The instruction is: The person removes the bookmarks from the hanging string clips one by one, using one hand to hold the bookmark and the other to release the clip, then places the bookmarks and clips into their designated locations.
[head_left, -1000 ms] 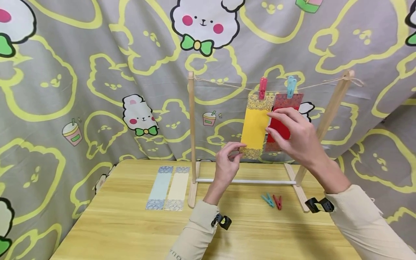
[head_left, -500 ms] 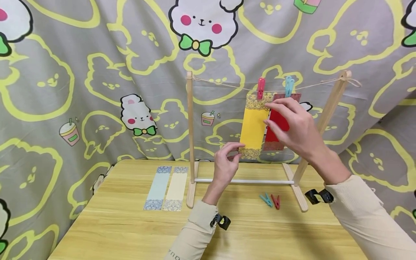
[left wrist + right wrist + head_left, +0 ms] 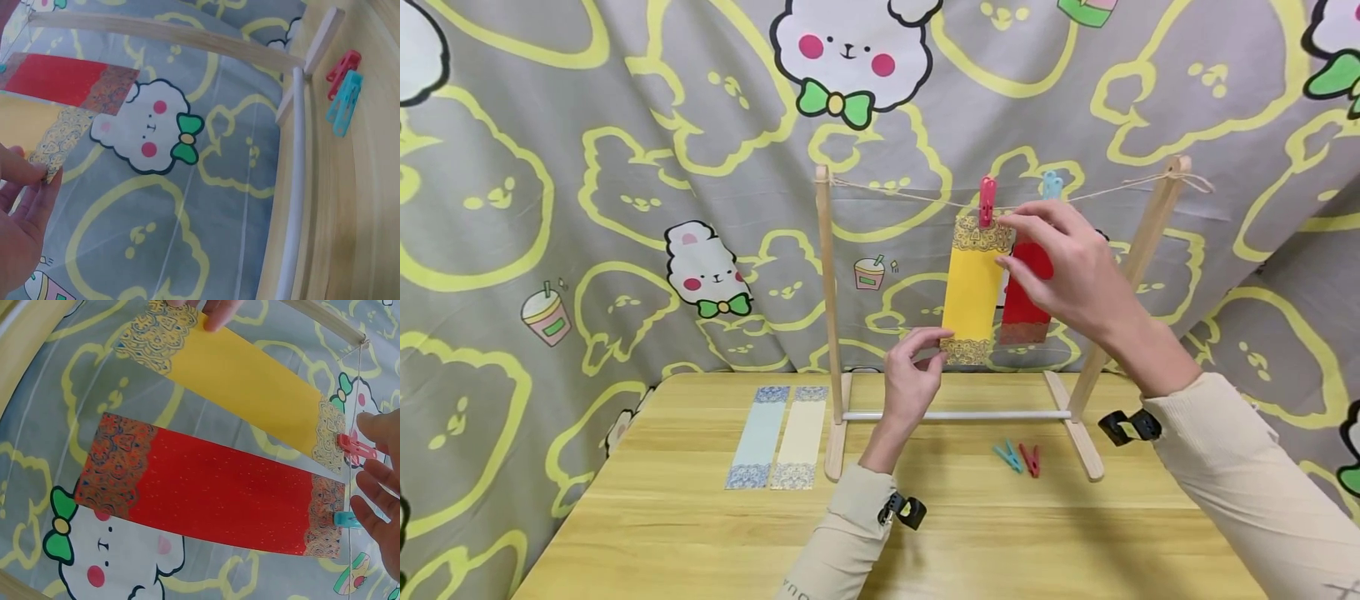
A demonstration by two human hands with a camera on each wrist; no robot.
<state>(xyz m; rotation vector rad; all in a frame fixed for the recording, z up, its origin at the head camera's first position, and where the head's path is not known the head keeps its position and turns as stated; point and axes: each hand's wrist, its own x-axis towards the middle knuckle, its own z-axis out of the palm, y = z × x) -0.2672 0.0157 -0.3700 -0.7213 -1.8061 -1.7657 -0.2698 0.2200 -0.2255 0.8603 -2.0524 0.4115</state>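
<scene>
A yellow paper strip (image 3: 972, 292) with patterned ends hangs from a string (image 3: 910, 194) by a pink clothespin (image 3: 987, 200). My left hand (image 3: 912, 375) pinches its lower left corner between thumb and fingers, plainly seen in the left wrist view. Beside the strip's upper right part is my right hand (image 3: 1075, 267), thumb and fingers spread apart. The right wrist view shows these fingers near the pink clip, holding nothing. A red paper strip (image 3: 231, 487) hangs to the right from a blue clothespin (image 3: 1052, 183); in the head view my right hand partly covers it.
Wooden posts (image 3: 829, 292) carry the string, joined low down by a white rod (image 3: 992, 415). Left of the stand, a light blue strip (image 3: 758, 437) and a cream strip (image 3: 799, 437) lie on the table (image 3: 700, 533). A blue clothespin (image 3: 1008, 456) and a red clothespin (image 3: 1030, 460) lie in front.
My right hand has risen along the yellow strip's right edge toward the pink clothespin. The left hand keeps its pinch on the lower corner. The head view has shifted slightly.
</scene>
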